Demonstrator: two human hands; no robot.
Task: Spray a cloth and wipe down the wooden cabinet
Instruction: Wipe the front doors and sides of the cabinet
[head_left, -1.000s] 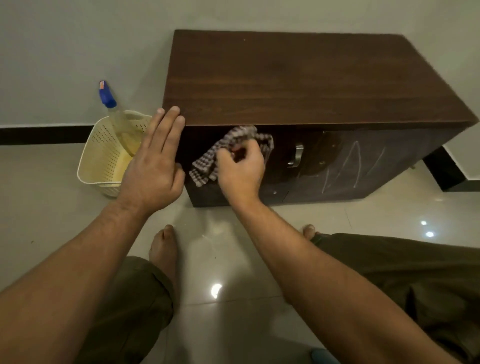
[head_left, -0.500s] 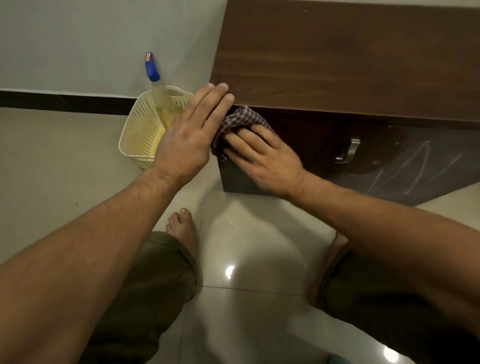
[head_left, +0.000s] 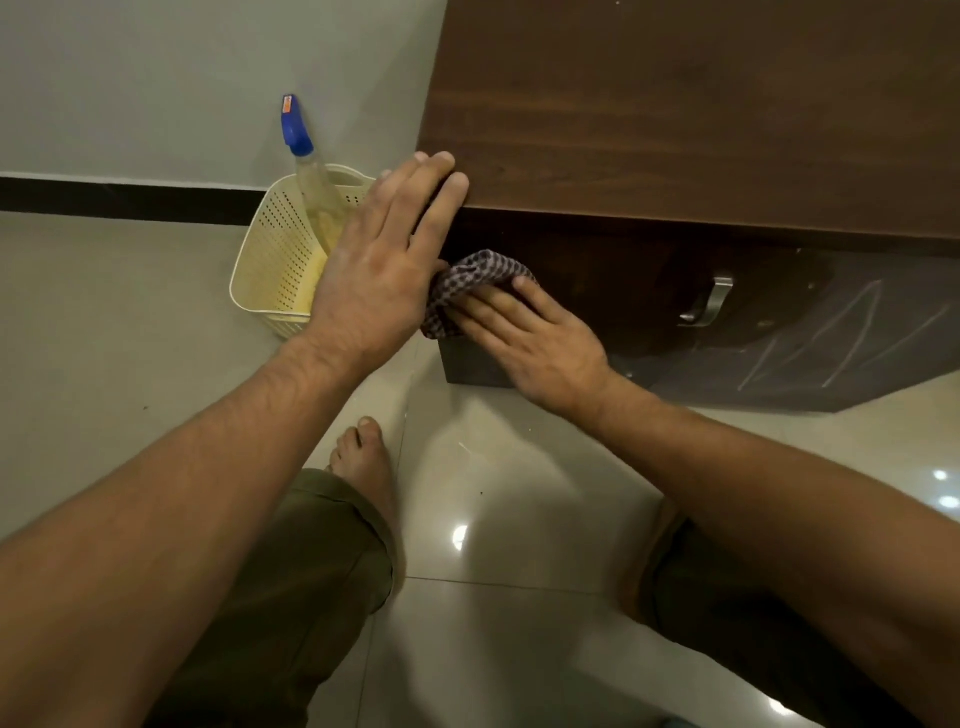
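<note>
Your one head-worn camera looks forward and steeply down, close to the cabinet (head_left: 675, 114) at its left front corner, tiled floor (head_left: 519, 519) below.

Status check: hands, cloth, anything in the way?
Left hand flat on cabinet corner. Right hand pressing checked cloth against front. Spray bottle in basket, clear.

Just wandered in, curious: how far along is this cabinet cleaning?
Done, apparently: spraying, since the spray bottle sits in the basket, in nobody's grip. In hand: the right hand presses the checked cloth flat against the cabinet front near its left corner, while the left hand rests on the top edge. Left: pale streaks on the right door suggest that part is not yet wiped.
</note>
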